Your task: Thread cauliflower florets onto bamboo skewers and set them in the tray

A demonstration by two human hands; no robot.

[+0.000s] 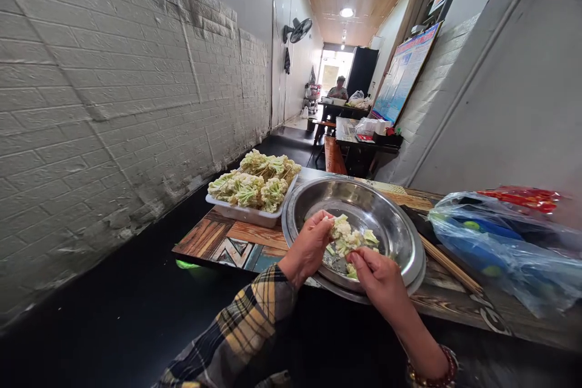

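Over a wide steel bowl point(400, 227), my left hand point(311, 245) is closed on pale cauliflower florets point(344, 236), its fingers at their upper left. At their lower right, my right hand point(379, 279) is closed in a pinch against them. What lies between its thumb and finger is hidden. Loose cauliflower pieces point(351, 271) rest in the bowl below. Left of the bowl, a white tray point(248, 213) is heaped with cauliflower bunches point(248, 188) with thin sticks showing among them.
Thin wooden sticks point(450, 264) lie on the patterned wooden table point(204, 236), right of the bowl. A clear plastic bag point(504, 248) with blue and green contents sits beside them. A brick-patterned wall point(136, 91) runs along the left. Farther off, a person point(339, 90) sits behind another table.
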